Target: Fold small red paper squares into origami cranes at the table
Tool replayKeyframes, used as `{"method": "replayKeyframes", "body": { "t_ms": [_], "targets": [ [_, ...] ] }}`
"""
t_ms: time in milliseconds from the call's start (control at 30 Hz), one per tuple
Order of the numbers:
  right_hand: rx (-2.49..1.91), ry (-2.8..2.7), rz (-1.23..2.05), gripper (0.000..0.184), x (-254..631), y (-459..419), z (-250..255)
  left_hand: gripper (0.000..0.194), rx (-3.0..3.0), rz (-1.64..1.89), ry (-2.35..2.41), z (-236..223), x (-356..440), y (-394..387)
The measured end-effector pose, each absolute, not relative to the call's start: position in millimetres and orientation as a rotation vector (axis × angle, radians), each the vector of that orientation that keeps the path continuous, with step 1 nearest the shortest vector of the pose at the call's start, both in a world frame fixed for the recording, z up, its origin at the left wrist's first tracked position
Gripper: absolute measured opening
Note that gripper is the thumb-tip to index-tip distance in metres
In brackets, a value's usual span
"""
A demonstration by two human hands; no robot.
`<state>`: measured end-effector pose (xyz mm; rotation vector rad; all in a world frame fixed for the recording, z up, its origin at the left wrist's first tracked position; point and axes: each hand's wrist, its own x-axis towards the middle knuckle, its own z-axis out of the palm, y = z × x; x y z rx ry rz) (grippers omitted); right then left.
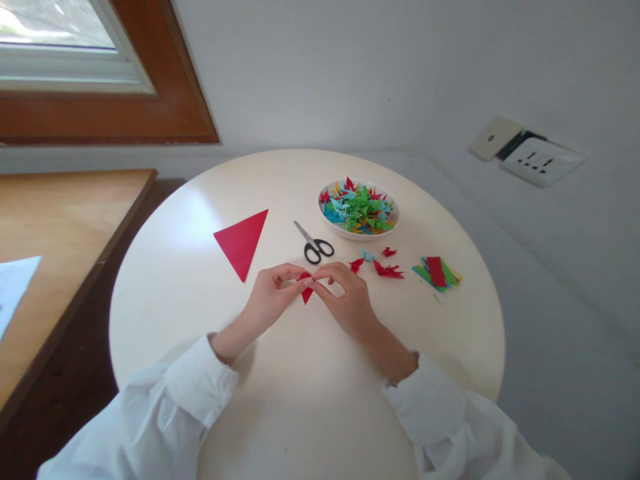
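Note:
A small folded piece of red paper (306, 293) is pinched between both hands over the middle of the round table. My left hand (273, 290) grips its left side between thumb and fingers. From the right, my right hand (349, 297) pinches its top edge, the fingertips of both hands nearly meeting. The fingers cover much of the paper; a pointed tip shows below them. Just beyond the hands lie scissors (313, 244) with black handles. Several small folded paper cranes, among them a red one (389, 270), rest right of my right hand.
A white bowl (360, 235) full of colourful paper cranes stands at the back. A larger red paper triangle (243, 245) lies left. Coloured paper strips (437, 272) are piled at the right. Walls border the round white table (165, 287); a wooden desk (65, 220) stands left.

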<state>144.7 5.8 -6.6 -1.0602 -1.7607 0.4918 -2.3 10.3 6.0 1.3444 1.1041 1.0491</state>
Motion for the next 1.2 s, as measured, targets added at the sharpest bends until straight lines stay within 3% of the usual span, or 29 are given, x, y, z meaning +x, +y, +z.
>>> {"method": "replayKeyframes", "body": {
  "t_ms": [233, 500, 667, 967, 1200],
  "targets": [
    [-1.17, -1.461, 0.772, 0.017, 139, 2, -7, 0.015, 1.174, 1.182, 1.183, 8, -1, 9],
    [-1.229, -1.57, 0.967, 0.018, 133, 1, -7, 0.009, 1.245, 1.316, 1.118, 6, -1, 9],
    [-1.275, -1.567, 0.843, 0.017, 133, 0, -5, 0.011, 1.382, 1.281, 1.116, 2, -4, 11],
    [-1.092, -1.84, 0.283, 0.007, 139, 1, -8, 0.011, 1.712, 1.196, 1.174, -4, -10, 13],
    [-1.067, -1.865, 0.247, 0.007, 141, 1, -7, 0.011, 1.675, 1.191, 1.163, -8, -9, 14]
  ]
}}
